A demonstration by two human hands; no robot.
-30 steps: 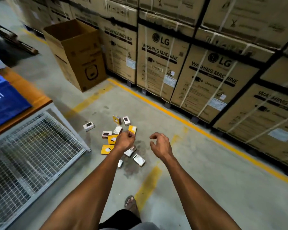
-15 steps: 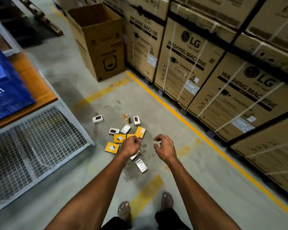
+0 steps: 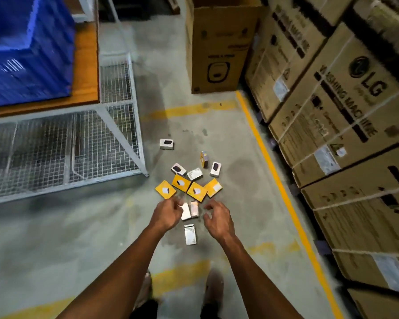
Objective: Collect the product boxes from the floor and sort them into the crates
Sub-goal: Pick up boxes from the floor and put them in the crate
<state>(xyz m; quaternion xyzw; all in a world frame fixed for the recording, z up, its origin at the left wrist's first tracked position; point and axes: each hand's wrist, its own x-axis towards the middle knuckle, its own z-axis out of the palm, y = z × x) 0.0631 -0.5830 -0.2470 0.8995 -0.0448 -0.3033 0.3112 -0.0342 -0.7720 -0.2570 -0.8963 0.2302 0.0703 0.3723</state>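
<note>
Several small product boxes lie scattered on the concrete floor in the head view. Yellow boxes (image 3: 196,191) form a row, with white boxes (image 3: 195,173) behind them and one white box (image 3: 166,144) apart at the back. Two pale boxes (image 3: 190,210) lie between my hands, and another white box (image 3: 190,234) lies nearer my feet. My left hand (image 3: 167,212) hovers just left of the pale boxes, fingers loosely curled and blurred, holding nothing. My right hand (image 3: 217,218) hovers just right of them, fingers relaxed and empty. A blue crate (image 3: 28,49) sits on the wooden tabletop at upper left.
A white wire-mesh frame (image 3: 115,139) under the table stands left of the boxes. A tall open cardboard carton (image 3: 217,47) stands behind them. Stacked washing-machine cartons (image 3: 332,116) line the right, beyond a yellow floor line (image 3: 274,171). My feet are at the bottom edge.
The view has swung left and tilted down as I came closer to the boxes. Both hands have dropped toward the pale boxes and now flank them.
</note>
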